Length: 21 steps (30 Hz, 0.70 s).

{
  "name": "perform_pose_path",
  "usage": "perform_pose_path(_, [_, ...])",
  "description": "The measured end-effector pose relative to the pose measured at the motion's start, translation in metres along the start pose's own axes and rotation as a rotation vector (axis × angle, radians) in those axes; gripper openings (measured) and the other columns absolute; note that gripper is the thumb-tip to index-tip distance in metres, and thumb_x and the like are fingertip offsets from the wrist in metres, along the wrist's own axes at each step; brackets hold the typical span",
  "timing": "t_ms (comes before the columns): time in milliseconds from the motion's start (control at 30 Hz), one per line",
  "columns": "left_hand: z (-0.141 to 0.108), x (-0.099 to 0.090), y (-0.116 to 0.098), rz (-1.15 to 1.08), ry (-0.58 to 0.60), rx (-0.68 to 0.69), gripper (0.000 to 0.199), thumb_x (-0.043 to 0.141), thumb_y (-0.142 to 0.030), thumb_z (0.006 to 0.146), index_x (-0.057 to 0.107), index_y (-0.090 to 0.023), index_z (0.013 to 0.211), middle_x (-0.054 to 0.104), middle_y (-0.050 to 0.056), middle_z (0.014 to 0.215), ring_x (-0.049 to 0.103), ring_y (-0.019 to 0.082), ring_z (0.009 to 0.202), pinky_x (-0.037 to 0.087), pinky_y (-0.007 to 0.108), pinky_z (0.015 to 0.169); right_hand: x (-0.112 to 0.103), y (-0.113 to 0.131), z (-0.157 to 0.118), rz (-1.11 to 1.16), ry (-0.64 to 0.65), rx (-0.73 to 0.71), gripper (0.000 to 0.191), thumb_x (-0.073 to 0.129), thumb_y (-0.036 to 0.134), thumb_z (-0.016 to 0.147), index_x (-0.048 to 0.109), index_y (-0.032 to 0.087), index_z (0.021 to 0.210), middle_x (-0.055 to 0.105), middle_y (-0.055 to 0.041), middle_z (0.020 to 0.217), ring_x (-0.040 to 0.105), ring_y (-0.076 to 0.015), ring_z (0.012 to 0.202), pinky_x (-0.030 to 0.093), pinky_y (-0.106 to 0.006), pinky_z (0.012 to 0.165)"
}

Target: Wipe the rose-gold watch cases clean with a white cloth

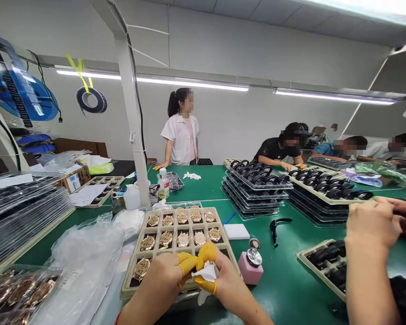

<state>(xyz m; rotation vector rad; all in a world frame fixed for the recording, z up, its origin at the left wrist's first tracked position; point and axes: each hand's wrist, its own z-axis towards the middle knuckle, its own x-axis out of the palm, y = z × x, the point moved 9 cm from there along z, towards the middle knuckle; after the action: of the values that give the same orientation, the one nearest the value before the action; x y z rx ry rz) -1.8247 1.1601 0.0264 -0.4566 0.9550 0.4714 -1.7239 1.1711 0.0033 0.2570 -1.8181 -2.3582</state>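
A pale tray [126, 291] has rows of little boxes with gold watch bodies [183, 239] in them, backs up. Clear stacked trays [253, 210] and a small tray [320, 277] on the right hold black watches. The right hand [223, 277] pinches a white cloth [208, 273] over the near part of the pale tray. The left hand [169, 273] has its fingers bent in beside it, but I cannot tell if they grip anything
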Motion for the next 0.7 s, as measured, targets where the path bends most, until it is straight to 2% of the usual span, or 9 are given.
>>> perform_pose_path(67, [0.006,-0.005,0.002,-0.044,0.008,-0.014,0.024,0.048,-0.014,0.089,0.066,-0.026,0.097,0.072,-0.002,0.085,0.064,0.019,0.070,0.042,0.025,0.060,-0.004,0.006,0.001,-0.055,-0.021,-0.053,0.025,0.078,0.038,0.069,0.065,0.021,0.081,0.060,-0.0028,0.093,0.054,-0.0182,0.087,0.043,-0.030,0.081])
perform_pose_path(133, [0.020,-0.011,0.004,-0.094,0.062,-0.051,0.023,0.048,-0.016,0.091,0.065,-0.027,0.102,0.072,-0.002,0.091,0.066,0.018,0.077,0.044,0.025,0.065,-0.016,0.010,0.002,-0.049,-0.073,-0.073,0.023,0.072,0.042,0.075,0.067,0.020,0.081,0.062,-0.0031,0.088,0.055,-0.0179,0.083,0.044,-0.031,0.080])
perform_pose_path(233, [0.063,-0.018,0.012,-0.090,0.177,-0.112,0.019,0.050,-0.021,0.090,0.067,-0.026,0.098,0.071,0.000,0.090,0.066,0.019,0.080,0.044,0.024,0.067,-0.055,0.011,0.002,0.061,-0.310,-0.080,0.026,0.069,0.046,0.077,0.069,0.020,0.080,0.065,-0.0022,0.080,0.057,-0.0180,0.080,0.045,-0.031,0.081])
perform_pose_path(333, [0.119,-0.037,0.039,-0.055,0.109,-0.229,0.016,0.052,-0.023,0.088,0.066,-0.019,0.093,0.068,0.006,0.092,0.063,0.022,0.082,0.043,0.027,0.068,-0.093,0.000,-0.004,0.259,-0.553,-0.050,0.031,0.073,0.048,0.072,0.066,0.021,0.087,0.067,-0.0011,0.078,0.060,-0.0185,0.078,0.048,-0.030,0.075])
perform_pose_path(400, [0.148,-0.046,0.059,-0.069,0.043,-0.318,0.019,0.049,-0.024,0.089,0.065,-0.014,0.092,0.066,0.011,0.093,0.061,0.023,0.082,0.042,0.028,0.068,-0.101,-0.010,-0.005,0.381,-0.597,0.022,0.036,0.073,0.050,0.071,0.063,0.022,0.092,0.068,-0.0013,0.078,0.063,-0.0197,0.076,0.050,-0.030,0.069])
perform_pose_path(467, [0.160,-0.047,0.068,-0.129,0.010,-0.373,0.020,0.048,-0.023,0.088,0.063,-0.011,0.089,0.065,0.011,0.085,0.060,0.022,0.077,0.042,0.028,0.065,-0.098,-0.015,-0.005,0.451,-0.580,0.097,0.040,0.071,0.052,0.073,0.060,0.023,0.098,0.069,-0.0015,0.078,0.064,-0.0209,0.075,0.051,-0.031,0.065])
perform_pose_path(567, [0.141,-0.035,0.051,-0.298,0.019,-0.361,0.021,0.046,-0.025,0.089,0.062,-0.012,0.094,0.065,0.006,0.081,0.059,0.017,0.072,0.042,0.023,0.058,-0.085,-0.005,-0.003,0.466,-0.480,0.112,0.041,0.071,0.050,0.073,0.060,0.024,0.102,0.070,-0.0017,0.079,0.066,-0.0215,0.077,0.052,-0.031,0.064])
perform_pose_path(633, [0.109,-0.022,0.031,-0.413,0.043,-0.350,0.024,0.043,-0.026,0.090,0.061,-0.014,0.099,0.066,0.004,0.083,0.060,0.015,0.071,0.042,0.021,0.055,-0.075,0.005,-0.002,0.455,-0.376,0.093,0.038,0.075,0.044,0.070,0.063,0.023,0.099,0.070,-0.0024,0.083,0.066,-0.0216,0.080,0.053,-0.031,0.068])
perform_pose_path(700, [0.072,-0.008,0.016,-0.557,0.059,-0.391,0.025,0.042,-0.026,0.091,0.061,-0.013,0.102,0.066,0.004,0.084,0.060,0.014,0.070,0.043,0.020,0.053,-0.070,0.011,-0.003,0.447,-0.332,0.068,0.033,0.080,0.039,0.067,0.066,0.022,0.092,0.070,-0.0027,0.084,0.065,-0.0214,0.083,0.052,-0.031,0.073])
